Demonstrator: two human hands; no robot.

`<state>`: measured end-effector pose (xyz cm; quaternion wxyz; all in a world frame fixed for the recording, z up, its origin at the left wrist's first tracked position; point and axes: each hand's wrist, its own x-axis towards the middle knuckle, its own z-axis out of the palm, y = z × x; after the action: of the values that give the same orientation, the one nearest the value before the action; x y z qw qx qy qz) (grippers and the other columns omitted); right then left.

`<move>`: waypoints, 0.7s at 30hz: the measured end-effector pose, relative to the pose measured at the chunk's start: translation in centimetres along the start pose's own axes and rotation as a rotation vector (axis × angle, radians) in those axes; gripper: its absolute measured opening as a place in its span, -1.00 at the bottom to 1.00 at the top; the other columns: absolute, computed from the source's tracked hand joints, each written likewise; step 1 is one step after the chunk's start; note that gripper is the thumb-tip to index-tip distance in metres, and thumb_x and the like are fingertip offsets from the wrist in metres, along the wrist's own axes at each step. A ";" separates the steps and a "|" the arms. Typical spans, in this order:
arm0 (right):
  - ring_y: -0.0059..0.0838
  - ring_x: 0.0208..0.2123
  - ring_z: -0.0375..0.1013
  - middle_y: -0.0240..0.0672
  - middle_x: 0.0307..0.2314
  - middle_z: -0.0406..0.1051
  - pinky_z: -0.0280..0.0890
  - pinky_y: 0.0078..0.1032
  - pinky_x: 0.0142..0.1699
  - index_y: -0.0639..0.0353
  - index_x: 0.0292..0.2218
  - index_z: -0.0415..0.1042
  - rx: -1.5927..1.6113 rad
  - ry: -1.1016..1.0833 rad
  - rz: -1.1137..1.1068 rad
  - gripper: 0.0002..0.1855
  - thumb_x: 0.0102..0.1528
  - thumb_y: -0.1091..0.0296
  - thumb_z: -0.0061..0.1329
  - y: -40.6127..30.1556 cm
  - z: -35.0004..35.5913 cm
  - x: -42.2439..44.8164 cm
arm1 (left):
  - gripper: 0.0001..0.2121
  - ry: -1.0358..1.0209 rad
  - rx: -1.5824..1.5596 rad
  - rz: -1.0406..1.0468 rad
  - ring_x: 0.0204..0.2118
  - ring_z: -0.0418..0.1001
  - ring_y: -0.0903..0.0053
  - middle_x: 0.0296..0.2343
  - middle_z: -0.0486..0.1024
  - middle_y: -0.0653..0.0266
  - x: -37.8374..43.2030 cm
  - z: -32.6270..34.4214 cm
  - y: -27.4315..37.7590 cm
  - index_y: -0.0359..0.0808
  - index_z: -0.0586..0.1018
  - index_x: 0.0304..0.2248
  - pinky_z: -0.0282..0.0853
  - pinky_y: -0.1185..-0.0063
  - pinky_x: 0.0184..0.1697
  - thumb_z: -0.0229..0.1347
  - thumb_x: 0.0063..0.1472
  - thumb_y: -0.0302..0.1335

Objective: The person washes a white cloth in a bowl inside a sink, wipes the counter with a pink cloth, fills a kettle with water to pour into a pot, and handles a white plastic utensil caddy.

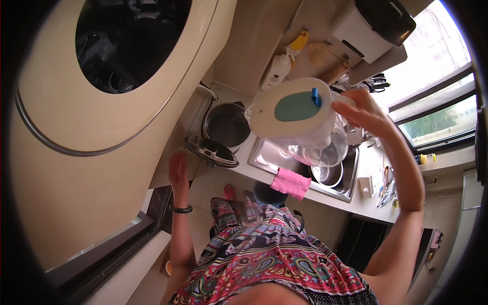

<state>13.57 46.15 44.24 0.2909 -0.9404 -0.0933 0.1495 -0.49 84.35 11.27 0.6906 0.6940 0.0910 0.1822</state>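
My right hand (362, 110) grips the handle of a clear plastic water filter pitcher (316, 146). Its white lid (263, 118) has a green oval panel and a blue tab. The pitcher is held above the sink, with its spout end by the rim of an uncovered round pot (227, 126), likely an electric kettle. I cannot tell whether water is flowing. A dark lid with a metal rim (211, 151) stands tilted at the pot's near side. My left hand (178, 171), blurred and holding nothing visible, is raised just left of that lid.
A steel sink (263, 154) holds a metal bowl (327, 176); a pink cloth (291, 183) hangs over its front edge. A white spray bottle (278, 72) stands behind. Utensils (388, 190) lie at right. A large cream-coloured appliance or cabinet (114, 126) looms at left.
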 end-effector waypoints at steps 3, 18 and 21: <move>-0.76 -0.79 0.09 -0.48 -0.80 0.21 -0.11 -0.72 -0.68 0.27 -0.56 0.42 0.392 0.181 0.077 -0.45 0.01 -0.16 -0.10 3.6 1.9 -1.6 | -0.59 0.019 -0.019 0.163 0.07 0.16 0.43 -0.01 0.23 0.17 1.4 2.8 2.8 -0.37 0.23 0.02 -0.01 0.51 0.13 -0.06 0.21 -0.40; -0.71 -0.79 0.13 -0.41 -0.67 0.26 -0.07 -0.79 -0.74 0.15 -0.44 0.27 1.034 1.040 0.404 -0.71 0.02 0.11 -0.02 16.5 6.9 -17.3 | -0.66 -0.061 0.796 0.419 -0.08 0.28 0.13 -0.18 0.37 0.02 11.8 11.2 5.5 -0.38 0.42 -0.17 0.16 0.35 -0.01 -0.02 0.18 -0.27; -0.69 -0.73 0.22 -0.41 -0.64 0.29 -0.07 -0.78 -0.76 0.23 -0.41 0.30 0.897 1.405 0.571 -0.66 0.04 0.09 -0.08 18.3 8.2 -21.9 | -0.72 -0.075 0.718 0.591 -0.06 0.28 0.15 -0.15 0.37 0.05 8.2 15.0 7.9 -0.36 0.45 -0.18 0.16 0.37 0.02 -0.01 0.16 -0.37</move>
<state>-8.08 29.80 32.20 0.5743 -0.5997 0.4132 -0.3739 11.69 73.35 20.45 0.3280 0.8914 -0.0785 0.3028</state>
